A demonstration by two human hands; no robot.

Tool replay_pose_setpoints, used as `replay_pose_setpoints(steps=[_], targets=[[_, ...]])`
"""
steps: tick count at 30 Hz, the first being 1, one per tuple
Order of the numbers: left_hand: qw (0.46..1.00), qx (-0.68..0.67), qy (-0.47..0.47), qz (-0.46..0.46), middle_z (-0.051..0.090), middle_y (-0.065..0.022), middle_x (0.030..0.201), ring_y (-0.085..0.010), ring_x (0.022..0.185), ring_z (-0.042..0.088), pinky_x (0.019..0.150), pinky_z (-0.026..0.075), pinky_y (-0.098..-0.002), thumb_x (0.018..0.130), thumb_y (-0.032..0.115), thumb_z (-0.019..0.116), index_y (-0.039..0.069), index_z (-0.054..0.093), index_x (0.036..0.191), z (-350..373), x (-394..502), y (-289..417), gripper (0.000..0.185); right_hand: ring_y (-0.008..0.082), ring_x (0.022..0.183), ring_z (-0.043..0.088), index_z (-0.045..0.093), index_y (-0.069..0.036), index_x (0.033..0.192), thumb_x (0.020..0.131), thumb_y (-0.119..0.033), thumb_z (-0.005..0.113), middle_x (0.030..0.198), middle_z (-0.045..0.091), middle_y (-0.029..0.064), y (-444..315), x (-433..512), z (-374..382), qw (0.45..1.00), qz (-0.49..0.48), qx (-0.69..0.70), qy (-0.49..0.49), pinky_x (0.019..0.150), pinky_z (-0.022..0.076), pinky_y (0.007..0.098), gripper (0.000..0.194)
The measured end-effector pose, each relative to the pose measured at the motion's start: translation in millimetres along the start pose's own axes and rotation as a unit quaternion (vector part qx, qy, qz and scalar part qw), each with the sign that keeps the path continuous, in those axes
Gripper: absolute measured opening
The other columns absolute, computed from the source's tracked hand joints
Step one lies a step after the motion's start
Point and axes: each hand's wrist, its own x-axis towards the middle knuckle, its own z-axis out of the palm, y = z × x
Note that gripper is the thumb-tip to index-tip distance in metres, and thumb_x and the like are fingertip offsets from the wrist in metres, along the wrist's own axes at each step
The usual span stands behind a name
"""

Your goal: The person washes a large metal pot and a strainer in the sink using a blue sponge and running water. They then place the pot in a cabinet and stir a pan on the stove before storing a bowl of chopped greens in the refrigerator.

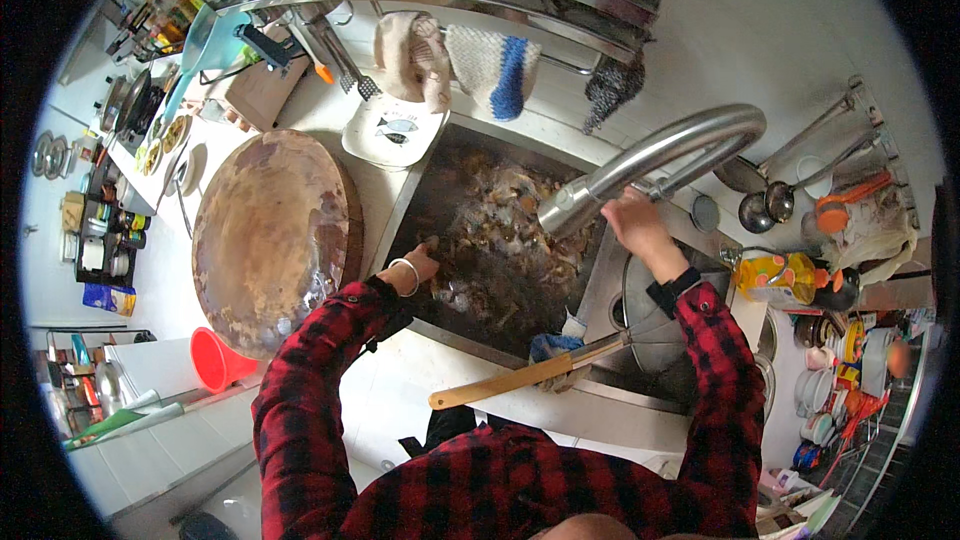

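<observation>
A dark sink basin (525,136) in front of me holds murky water with many brown, wet pieces (510,217) afloat, too blurred to name. My left hand (417,264), with a white bangle at the wrist, reaches over the basin's left side. Its fingertips are at the dark water, and whether they hold anything is unclear. At the right, my right hand (637,221) has its fingers closed around the lower part of the steel gooseneck faucet (675,139), near its base. The faucet's spout points down over the floating pieces.
A thick round wooden chopping board (262,232) stands left of the sink. A wooden-handled wok (660,315) sits in the right basin, its handle (502,382) crossing the front edge. Behind are a fish-patterned white dish (394,131) and hanging cloths (491,67). A red cup (217,360) is at left.
</observation>
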Motion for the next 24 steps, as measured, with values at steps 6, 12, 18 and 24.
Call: replay_pose_setpoints(steps=[6, 12, 18, 24], targets=[[0.97, -0.241, -0.012, -0.018, 0.049, -0.0119, 0.131, -0.0234, 0.127, 0.042, 0.105, 0.034, -0.0396, 0.088, 0.019, 0.056, 0.003, 0.045, 0.129, 34.0, -2.7, -10.0, 0.045, 0.0294, 0.09, 0.058, 0.058, -0.004, 0.112, 0.087, -0.027, 0.055, 0.094, 0.06, 0.0136, -42.0, 39.3, 64.6, 0.89, 0.139, 0.431, -0.042, 0.081, 0.0454, 0.0423, 0.034], [0.878, -0.468, 0.027, -0.095, 0.039, -0.0135, 0.143, -0.0209, 0.134, 0.033, 0.105, 0.034, -0.0357, 0.088, 0.019, 0.055, 0.001, 0.029, 0.141, 62.5, 91.1, 2.9, 0.062, 0.0305, 0.107, 0.049, 0.047, -0.007, 0.125, 0.089, -0.035, 0.053, 0.114, 0.049, 0.0146, -54.4, 70.1, 198.5, 0.874, 0.342, 0.299, -0.171, 0.093, 0.0356, 0.0452, 0.046], [0.994, 0.047, 0.097, -0.004, 0.034, -0.0128, 0.146, -0.0254, 0.133, 0.036, 0.107, 0.032, -0.0359, 0.083, 0.028, 0.061, 0.003, 0.027, 0.143, -6.5, 124.6, 10.0, 0.073, 0.0316, 0.124, 0.04, 0.037, -0.009, 0.137, 0.091, -0.043, 0.05, 0.135, 0.039, 0.0156, -110.4, 38.2, 253.2, 0.766, 0.308, 0.526, -0.205, 0.105, 0.0259, 0.0481, 0.059], [0.936, -0.321, 0.142, 0.015, 0.045, -0.0128, 0.139, -0.0243, 0.128, 0.042, 0.107, 0.034, -0.0342, 0.07, 0.009, 0.071, 0.002, 0.035, 0.139, -77.4, 76.8, -18.2, 0.079, 0.0222, 0.12, 0.047, 0.037, -0.011, 0.141, 0.088, -0.029, 0.064, 0.137, 0.046, 0.0061, -104.6, 26.2, 202.5, 0.471, 0.393, 0.751, -0.242, 0.098, 0.0386, 0.0414, 0.062]])
